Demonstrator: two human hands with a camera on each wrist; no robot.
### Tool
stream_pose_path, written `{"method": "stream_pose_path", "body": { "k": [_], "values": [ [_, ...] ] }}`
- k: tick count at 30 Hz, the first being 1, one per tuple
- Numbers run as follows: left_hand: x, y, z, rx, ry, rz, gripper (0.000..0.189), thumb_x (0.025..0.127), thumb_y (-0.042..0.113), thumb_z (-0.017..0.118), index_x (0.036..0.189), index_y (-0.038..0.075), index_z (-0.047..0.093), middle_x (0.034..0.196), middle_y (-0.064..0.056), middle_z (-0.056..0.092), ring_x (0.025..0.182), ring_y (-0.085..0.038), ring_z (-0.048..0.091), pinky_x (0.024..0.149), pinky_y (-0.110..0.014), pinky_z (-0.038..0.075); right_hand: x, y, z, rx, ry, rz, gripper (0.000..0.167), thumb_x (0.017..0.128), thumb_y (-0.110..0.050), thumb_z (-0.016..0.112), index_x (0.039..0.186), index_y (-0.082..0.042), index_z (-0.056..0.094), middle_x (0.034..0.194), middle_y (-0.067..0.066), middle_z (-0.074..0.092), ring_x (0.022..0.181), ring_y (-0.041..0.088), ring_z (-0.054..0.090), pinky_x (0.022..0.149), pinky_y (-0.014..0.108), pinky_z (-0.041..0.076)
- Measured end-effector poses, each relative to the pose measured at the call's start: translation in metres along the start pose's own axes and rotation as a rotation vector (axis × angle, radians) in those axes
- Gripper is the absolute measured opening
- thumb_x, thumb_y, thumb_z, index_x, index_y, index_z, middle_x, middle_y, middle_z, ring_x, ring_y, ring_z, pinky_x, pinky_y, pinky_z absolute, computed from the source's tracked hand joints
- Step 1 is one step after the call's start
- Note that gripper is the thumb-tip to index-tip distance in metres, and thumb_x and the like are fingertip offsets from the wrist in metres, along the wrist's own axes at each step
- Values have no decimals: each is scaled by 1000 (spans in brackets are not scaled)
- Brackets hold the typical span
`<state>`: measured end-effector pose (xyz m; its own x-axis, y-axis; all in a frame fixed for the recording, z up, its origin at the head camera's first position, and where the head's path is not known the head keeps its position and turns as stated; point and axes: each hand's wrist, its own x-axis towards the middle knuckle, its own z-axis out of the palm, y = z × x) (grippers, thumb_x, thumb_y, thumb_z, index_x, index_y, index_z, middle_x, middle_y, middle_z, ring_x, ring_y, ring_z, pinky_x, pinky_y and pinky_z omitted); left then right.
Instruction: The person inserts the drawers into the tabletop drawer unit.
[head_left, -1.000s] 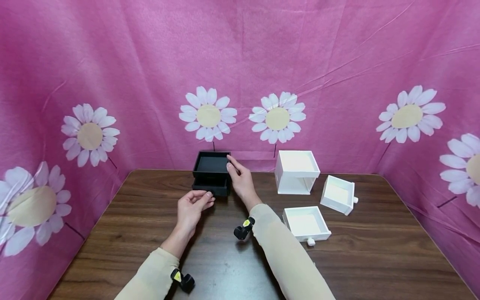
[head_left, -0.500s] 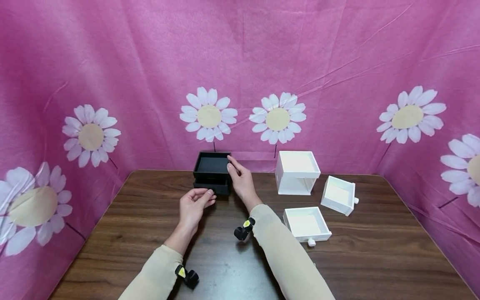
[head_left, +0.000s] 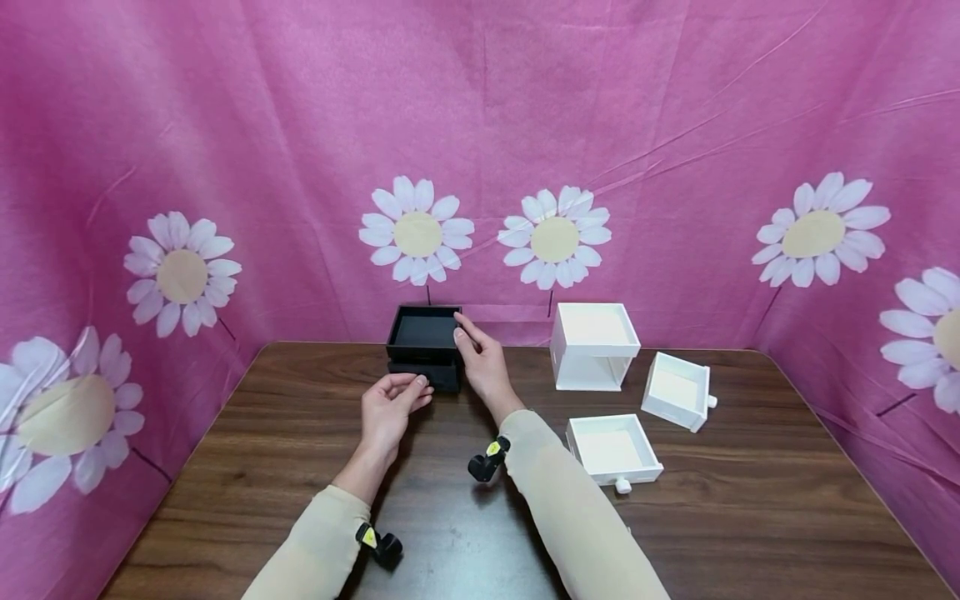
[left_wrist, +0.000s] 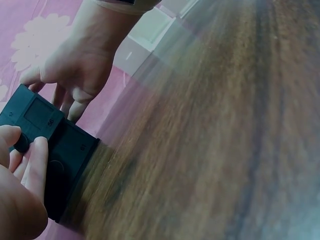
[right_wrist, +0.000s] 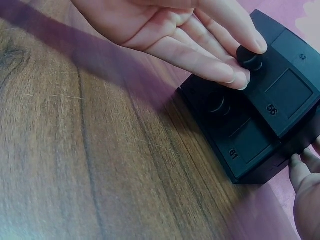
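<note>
A small black drawer box point(head_left: 423, 329) with a shallow rimmed top stands at the back of the table. My left hand point(head_left: 386, 410) pinches the round knob point(right_wrist: 248, 58) of its upper drawer between thumb and fingers. That drawer's front point(right_wrist: 287, 92), marked 56, juts slightly past the lower front point(right_wrist: 245, 140), marked 61. The lower drawer has its own round knob point(right_wrist: 218, 105), which no finger touches. At the box's right side, my right hand point(head_left: 483, 367) holds it, thumb and index finger at the top rim, other fingers against the side wall.
To the right stands a white box frame point(head_left: 596, 346) with an open front. Two white drawers with knobs lie out of it: one drawer point(head_left: 615, 450) nearer me, another drawer point(head_left: 677, 389) farther right. A pink flowered cloth point(head_left: 480, 108) hangs behind the wooden table point(head_left: 450, 533).
The upper black drawer has slid inward, so its inside no longer shows in the head view. My left hand has moved slightly forward and right with it; the right hand has stayed put.
</note>
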<state>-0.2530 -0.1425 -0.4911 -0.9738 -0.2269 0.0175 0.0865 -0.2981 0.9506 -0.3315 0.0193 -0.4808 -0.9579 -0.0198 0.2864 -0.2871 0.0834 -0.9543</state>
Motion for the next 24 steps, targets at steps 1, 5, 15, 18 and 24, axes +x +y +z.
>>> {"method": "stream_pose_path", "body": {
  "k": [1,5,15,18,24],
  "values": [
    [1,0,0,-6,2,1,21,97,-5,75,112,-17,66,93,-9,81,79,-12,79,78,-28,70,0,0,0,1,0,2,39,112,-26,61,151,-22,66,159,6,60,148,23,56,128,46,45],
    [2,0,1,-9,4,4,23,97,-4,76,113,-17,66,92,-9,81,79,-13,79,78,-28,70,0,0,0,-6,-1,3,39,112,-27,61,151,-22,66,159,6,59,149,23,55,128,46,45],
    [7,-1,2,-4,11,2,21,97,-4,76,112,-16,66,93,-10,81,78,-13,79,78,-28,70,1,-1,1,-19,-11,3,39,112,-26,62,151,-22,66,158,6,60,147,23,57,127,46,46],
    [8,0,3,-3,9,3,18,98,-5,74,111,-15,66,92,-7,81,78,-13,79,78,-28,70,1,-2,1,-24,-9,7,40,112,-26,61,151,-22,66,159,6,60,147,23,57,127,46,47],
    [11,2,3,13,-15,-7,18,99,-5,73,113,-15,66,91,-3,81,79,-12,79,78,-27,70,1,-3,-1,-13,-6,21,40,112,-27,62,151,-22,65,160,5,59,149,22,56,128,45,46]
  ]
}}
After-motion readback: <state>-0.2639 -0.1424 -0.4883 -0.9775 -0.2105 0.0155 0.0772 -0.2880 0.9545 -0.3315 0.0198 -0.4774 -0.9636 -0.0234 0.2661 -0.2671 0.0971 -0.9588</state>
